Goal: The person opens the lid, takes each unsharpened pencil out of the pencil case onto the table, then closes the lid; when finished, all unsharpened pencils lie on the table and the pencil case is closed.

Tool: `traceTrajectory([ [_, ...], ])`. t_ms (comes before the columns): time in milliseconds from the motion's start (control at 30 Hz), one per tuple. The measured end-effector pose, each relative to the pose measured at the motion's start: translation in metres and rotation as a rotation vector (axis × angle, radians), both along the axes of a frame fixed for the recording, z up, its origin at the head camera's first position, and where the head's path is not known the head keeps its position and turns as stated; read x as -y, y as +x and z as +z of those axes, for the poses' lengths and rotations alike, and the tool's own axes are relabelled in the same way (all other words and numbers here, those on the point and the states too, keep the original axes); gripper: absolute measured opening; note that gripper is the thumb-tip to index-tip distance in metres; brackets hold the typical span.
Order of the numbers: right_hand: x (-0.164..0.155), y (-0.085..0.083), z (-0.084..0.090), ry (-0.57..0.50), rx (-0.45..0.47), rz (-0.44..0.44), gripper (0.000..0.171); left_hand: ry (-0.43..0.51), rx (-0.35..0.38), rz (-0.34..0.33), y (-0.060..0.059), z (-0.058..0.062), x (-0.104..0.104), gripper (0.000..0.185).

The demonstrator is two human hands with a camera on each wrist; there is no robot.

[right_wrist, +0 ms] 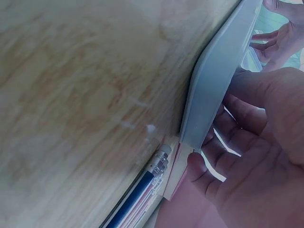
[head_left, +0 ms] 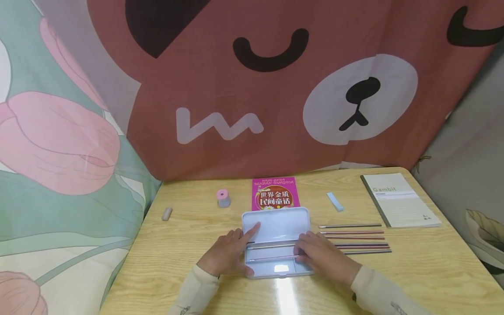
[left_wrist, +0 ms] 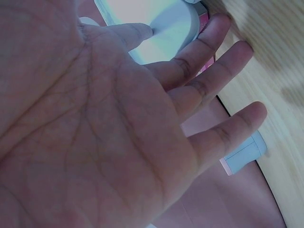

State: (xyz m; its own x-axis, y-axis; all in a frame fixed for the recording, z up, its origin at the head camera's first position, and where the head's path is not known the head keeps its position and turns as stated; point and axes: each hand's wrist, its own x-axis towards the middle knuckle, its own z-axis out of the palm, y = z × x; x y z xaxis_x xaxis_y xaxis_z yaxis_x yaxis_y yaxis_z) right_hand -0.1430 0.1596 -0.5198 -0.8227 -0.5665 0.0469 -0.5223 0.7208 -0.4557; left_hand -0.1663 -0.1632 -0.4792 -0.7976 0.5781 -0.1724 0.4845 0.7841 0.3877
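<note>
1. Both hands rest on an open pale-blue pencil case [head_left: 275,227] near the front middle of the bench [head_left: 393,280].
2. On the left hand [head_left: 228,256], the grip is loose: fingers are nearly straight and spread, with the forefinger laid on the raised lid and the thumb at the tray's left edge. It touches the case rather than clasping it.
3. On the right hand [head_left: 323,256], the fingers are curled over the tray's right end; the right wrist view shows the fingertips [right_wrist: 202,166] tucked under the case edge, so it seems to be holding the case, though the view is close and blurred.
4. Inside the tray lie pencils [head_left: 271,251], lengthwise.
5. Just right of the case lies a row of loose pencils [head_left: 354,238], parallel on the bench.
6. Behind the case lies a pink book [head_left: 274,194], touching or just beside the lid.
7. Farther off are a pink sharpener [head_left: 223,197], a brown eraser [head_left: 167,213], a small blue eraser [head_left: 335,201] and a pale notebook [head_left: 399,200].
</note>
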Motion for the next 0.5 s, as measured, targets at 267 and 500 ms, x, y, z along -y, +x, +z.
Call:
traceTrajectory([
  [267,-0.005,0.0,0.002,-0.071,-0.033,-0.04,0.009,-0.015,-0.007,0.011,0.002,0.002,-0.002,0.129],
  [500,-0.034,-0.001,0.015,-0.099,-0.192,-0.081,0.016,-0.004,0.0,0.019,0.003,0.003,-0.002,0.129],
])
